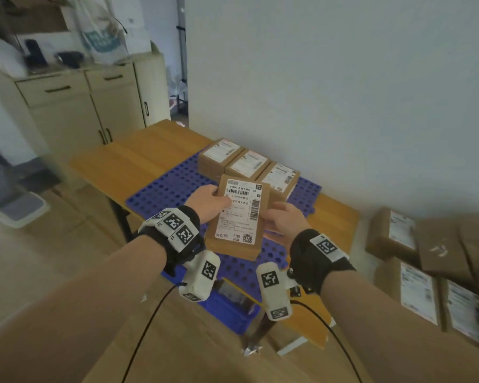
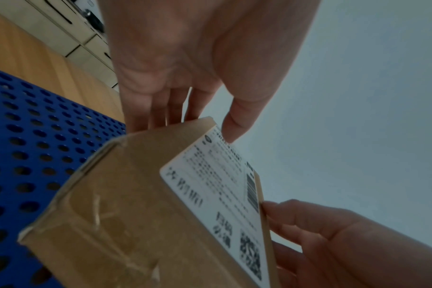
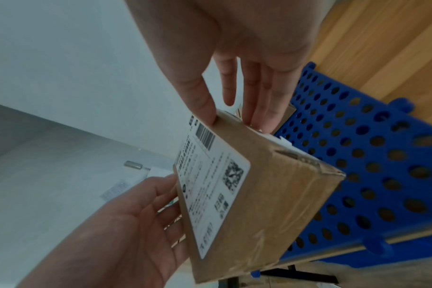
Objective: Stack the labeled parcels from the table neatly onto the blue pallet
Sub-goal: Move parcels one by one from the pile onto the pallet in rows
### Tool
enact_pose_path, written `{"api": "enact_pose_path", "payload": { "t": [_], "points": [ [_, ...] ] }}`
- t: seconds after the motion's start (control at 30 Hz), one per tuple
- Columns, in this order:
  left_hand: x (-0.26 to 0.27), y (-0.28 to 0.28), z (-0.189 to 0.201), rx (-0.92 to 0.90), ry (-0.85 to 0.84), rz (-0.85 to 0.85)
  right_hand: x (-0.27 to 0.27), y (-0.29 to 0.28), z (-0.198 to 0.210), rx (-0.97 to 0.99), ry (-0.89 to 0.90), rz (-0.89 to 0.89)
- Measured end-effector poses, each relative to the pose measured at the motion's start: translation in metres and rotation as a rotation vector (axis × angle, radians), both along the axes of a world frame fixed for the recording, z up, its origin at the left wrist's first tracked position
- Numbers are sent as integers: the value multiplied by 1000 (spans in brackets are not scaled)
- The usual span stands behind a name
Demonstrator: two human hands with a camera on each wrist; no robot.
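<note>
Wooden table [image 1: 138,161] carries blue pallet [image 1: 172,186], three parcels [image 1: 246,164] in back row. Left hand [image 1: 209,201], right hand [image 1: 284,219] pinch fourth parcel [image 1: 238,217] above pallet. Step: placing; next, lower flush against row.

I see bare blue pallet [image 1: 174,186] left and near; row of three parcels [image 1: 246,164] blocks far right, wall [image 1: 343,92] just behind.
</note>
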State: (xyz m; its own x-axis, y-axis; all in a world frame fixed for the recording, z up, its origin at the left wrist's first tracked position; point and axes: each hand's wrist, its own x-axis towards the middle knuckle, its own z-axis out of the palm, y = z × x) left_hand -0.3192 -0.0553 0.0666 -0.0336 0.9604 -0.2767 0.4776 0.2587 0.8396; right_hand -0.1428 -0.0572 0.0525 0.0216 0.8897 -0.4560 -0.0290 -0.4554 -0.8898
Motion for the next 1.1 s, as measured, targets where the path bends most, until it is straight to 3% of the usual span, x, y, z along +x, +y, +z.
{"api": "enact_pose_path", "payload": {
  "t": [0.43, 0.63, 0.87, 1.1],
  "points": [
    [-105, 121, -35, -118, 186, -40, -106, 125, -54, -193, 24, 137],
    [-135, 176, -59, -240, 205, -120, -133, 173, -75, -311, -104, 166],
    [-155, 220, -76, -304, 303, -266, -148, 196, -86, -363, -173, 105],
    [-160, 251, -78, -304, 222, -374, -156, 204, -79, -367, -203, -26]
  ]
}}
